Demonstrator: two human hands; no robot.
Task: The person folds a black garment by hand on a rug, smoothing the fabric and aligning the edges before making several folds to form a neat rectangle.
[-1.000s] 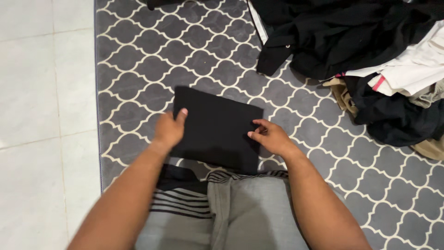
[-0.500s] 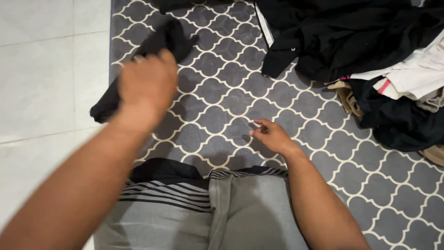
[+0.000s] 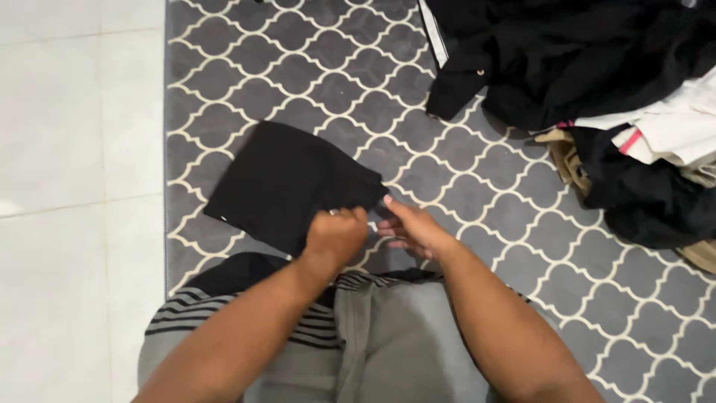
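Note:
A black folded garment [image 3: 287, 179] lies flat on the grey patterned rug [image 3: 462, 186], turned at an angle, just ahead of my knees. My left hand [image 3: 335, 235] is closed in a fist on the garment's near right edge and grips the cloth. Beside it, my right hand [image 3: 409, 227] has its fingers stretched out, the fingertips by the garment's right corner. I cannot tell whether those fingertips touch the cloth.
A heap of loose clothes [image 3: 597, 82], black, white and tan, covers the rug's far right. White floor tiles [image 3: 74, 149] run along the rug's left edge. My lap in grey striped cloth [image 3: 358, 343] fills the bottom of the view.
My left hand swung the black garment up and to the left, then set it down on the rug left of where it lay. My right hand shifted slightly left toward it.

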